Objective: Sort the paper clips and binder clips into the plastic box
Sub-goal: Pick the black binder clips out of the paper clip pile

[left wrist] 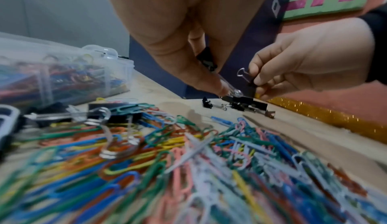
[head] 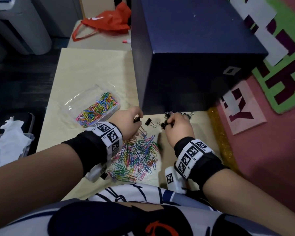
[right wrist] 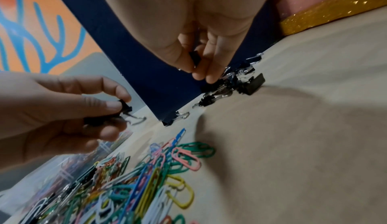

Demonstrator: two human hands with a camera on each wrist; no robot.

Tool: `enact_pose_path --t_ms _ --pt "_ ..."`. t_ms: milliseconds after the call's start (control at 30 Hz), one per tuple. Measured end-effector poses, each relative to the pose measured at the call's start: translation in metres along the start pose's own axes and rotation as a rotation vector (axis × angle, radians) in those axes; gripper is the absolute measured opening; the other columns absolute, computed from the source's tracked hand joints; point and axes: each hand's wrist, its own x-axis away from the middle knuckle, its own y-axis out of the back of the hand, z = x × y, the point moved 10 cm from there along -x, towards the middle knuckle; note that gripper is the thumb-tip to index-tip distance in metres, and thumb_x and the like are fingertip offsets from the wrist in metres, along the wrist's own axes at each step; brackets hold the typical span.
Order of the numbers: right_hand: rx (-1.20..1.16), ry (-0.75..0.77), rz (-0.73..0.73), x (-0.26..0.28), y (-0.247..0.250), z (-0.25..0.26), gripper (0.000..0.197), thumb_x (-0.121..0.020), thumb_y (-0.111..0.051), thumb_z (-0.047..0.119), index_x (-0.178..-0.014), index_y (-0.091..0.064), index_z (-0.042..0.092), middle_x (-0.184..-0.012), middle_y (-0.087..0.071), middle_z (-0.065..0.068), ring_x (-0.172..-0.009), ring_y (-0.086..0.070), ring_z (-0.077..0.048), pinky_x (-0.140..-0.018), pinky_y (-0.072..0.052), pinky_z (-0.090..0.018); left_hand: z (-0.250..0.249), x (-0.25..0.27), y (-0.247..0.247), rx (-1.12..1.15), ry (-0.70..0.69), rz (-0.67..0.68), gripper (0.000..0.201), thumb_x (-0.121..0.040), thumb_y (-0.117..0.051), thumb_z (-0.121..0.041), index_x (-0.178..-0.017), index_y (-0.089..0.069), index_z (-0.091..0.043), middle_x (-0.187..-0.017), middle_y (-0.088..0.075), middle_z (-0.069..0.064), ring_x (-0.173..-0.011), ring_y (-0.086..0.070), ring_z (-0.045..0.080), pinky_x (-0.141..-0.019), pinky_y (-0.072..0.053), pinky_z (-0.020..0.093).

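A clear plastic box point(head: 70, 101) at the table's left holds coloured paper clips point(head: 99, 106). A loose pile of paper clips point(head: 136, 159) lies between my wrists. Black binder clips lie by the blue box's foot: one point(head: 150, 122) between my hands, a cluster point(head: 189, 114) past my right hand. My left hand point(head: 138, 119) grips a black binder clip point(left wrist: 206, 58), its fingertips point(left wrist: 217, 88) down at the table. My right hand point(head: 167, 124) pinches another binder clip point(head: 164, 124), also seen as the clip point(right wrist: 194, 58) in the right wrist view.
A large dark blue box point(head: 194, 57) stands right behind the clips on the pale table point(head: 92, 74). A gold glitter strip point(head: 220, 133) edges the table's right side. A bin with white tissue point(head: 10, 142) sits at the left, a red bag point(head: 109, 21) at the back.
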Motion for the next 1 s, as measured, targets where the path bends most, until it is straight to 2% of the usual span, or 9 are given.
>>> enact_pose_path --t_ms 100,167,267,333,400,500,700,900,1000 --pt "-0.028 0.002 -0.038 0.001 0.005 -0.001 0.026 -0.089 -0.054 0.010 -0.114 -0.057 0.015 -0.131 -0.042 -0.005 -0.089 -0.058 -0.019 -0.078 -0.038 -0.015 -0.006 -0.002 0.006 0.110 0.009 -0.081 0.029 -0.087 -0.066 -0.023 -0.107 -0.045 -0.024 -0.077 -0.066 -0.001 -0.063 -0.066 0.016 -0.054 -0.054 0.031" --pt "-0.008 0.018 -0.034 0.004 0.003 0.000 0.032 -0.088 -0.057 0.014 -0.120 -0.054 0.017 -0.136 -0.036 -0.004 -0.101 -0.059 -0.021 -0.083 -0.038 -0.017 -0.007 -0.006 0.006 0.104 -0.005 -0.096 0.046 -0.084 -0.069 -0.025 -0.119 -0.040 -0.022 -0.092 -0.063 0.003 -0.081 -0.065 0.023 -0.070 -0.050 0.031" --pt "0.050 0.081 -0.004 0.010 -0.005 0.004 0.034 -0.087 -0.058 0.016 -0.121 -0.054 0.018 -0.137 -0.034 -0.003 -0.118 -0.049 -0.020 -0.093 -0.037 -0.020 0.001 -0.006 -0.015 0.309 0.045 0.088 0.067 -0.088 -0.065 -0.018 -0.141 -0.024 -0.022 -0.132 -0.052 0.011 -0.119 -0.056 0.023 -0.098 -0.047 0.038" --pt "0.098 0.143 -0.007 0.014 -0.010 0.009 0.032 -0.086 -0.059 0.015 -0.118 -0.057 0.017 -0.135 -0.037 -0.003 -0.123 -0.043 -0.020 -0.098 -0.038 -0.025 0.008 -0.005 -0.016 0.203 0.047 0.121 0.070 -0.089 -0.063 -0.018 -0.145 -0.021 -0.021 -0.144 -0.042 0.013 -0.127 -0.049 0.025 -0.105 -0.043 0.040" --pt "0.138 0.210 -0.007 0.018 -0.016 0.016 0.029 -0.086 -0.059 0.016 -0.115 -0.058 0.018 -0.131 -0.041 -0.004 -0.125 -0.041 -0.022 -0.101 -0.039 -0.029 0.016 -0.003 -0.007 0.056 0.030 0.069 0.064 -0.089 -0.062 -0.020 -0.143 -0.028 -0.020 -0.141 -0.045 0.010 -0.121 -0.054 0.023 -0.101 -0.045 0.036" --pt "0.172 0.311 0.032 0.024 -0.028 0.030 0.020 -0.088 -0.059 0.020 -0.109 -0.061 0.019 -0.121 -0.047 -0.002 -0.117 -0.044 -0.022 -0.098 -0.043 -0.032 0.024 0.003 0.011 -0.111 -0.004 -0.004 0.045 -0.089 -0.060 -0.018 -0.131 -0.045 -0.021 -0.127 -0.054 0.006 -0.105 -0.060 0.020 -0.093 -0.048 0.032" --pt "0.280 0.508 0.284 0.043 -0.067 0.070 0.020 -0.089 -0.054 0.019 -0.108 -0.060 0.021 -0.117 -0.050 0.002 -0.113 -0.043 -0.019 -0.099 -0.040 -0.034 0.042 0.025 0.043 -0.296 -0.012 -0.094 0.025 -0.088 -0.054 -0.012 -0.110 -0.061 -0.021 -0.107 -0.059 0.003 -0.098 -0.059 0.023 -0.084 -0.045 0.031" --pt "0.413 0.656 0.452 0.059 -0.108 0.112 0.033 -0.094 -0.046 0.019 -0.124 -0.057 0.024 -0.127 -0.051 0.001 -0.119 -0.043 -0.023 -0.101 -0.038 -0.036 0.080 0.052 0.039 -0.562 0.086 0.066 0.023 -0.085 -0.057 -0.017 -0.108 -0.060 -0.017 -0.104 -0.065 0.007 -0.098 -0.060 0.026 -0.079 -0.047 0.032" --pt "0.516 0.720 0.512 0.063 -0.127 0.124 0.049 -0.092 -0.045 0.012 -0.139 -0.044 0.028 -0.147 -0.036 0.005 -0.129 -0.037 -0.025 -0.103 -0.035 -0.037 0.095 0.064 0.037 -0.658 0.138 0.099 0.023 -0.085 -0.056 -0.018 -0.108 -0.057 -0.016 -0.104 -0.064 0.007 -0.097 -0.061 0.026 -0.077 -0.048 0.033"
